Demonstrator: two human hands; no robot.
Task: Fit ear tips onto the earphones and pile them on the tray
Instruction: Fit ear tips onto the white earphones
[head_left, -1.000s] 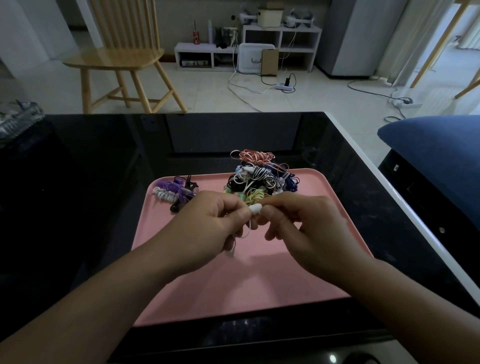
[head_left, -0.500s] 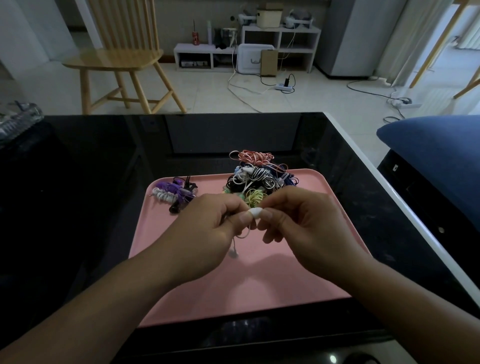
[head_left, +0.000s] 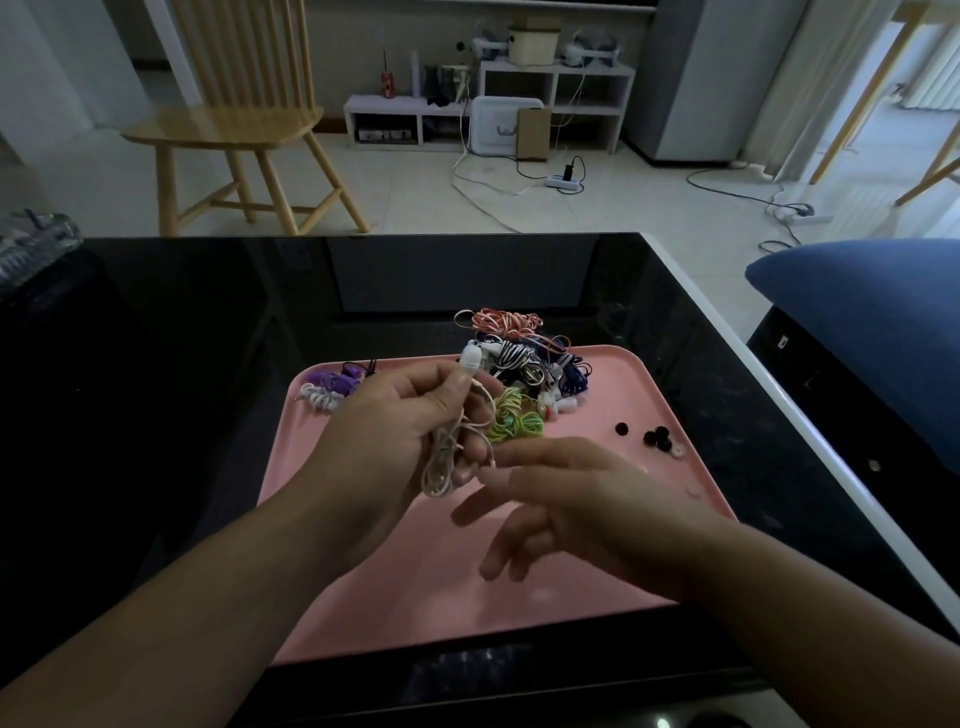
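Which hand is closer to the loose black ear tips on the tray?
Right. The right hand hovers just left of the black ear tips; the left hand is farther left, holding a white earphone.

Glossy black table (head_left: 182, 364) carries pink tray (head_left: 415, 597); glass dish (head_left: 31, 244) at far-left edge.

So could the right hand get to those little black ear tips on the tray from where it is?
Probably yes. The right hand is open and holds nothing, and the black ear tips lie loose on the pink tray just beyond it, with bare tray between.
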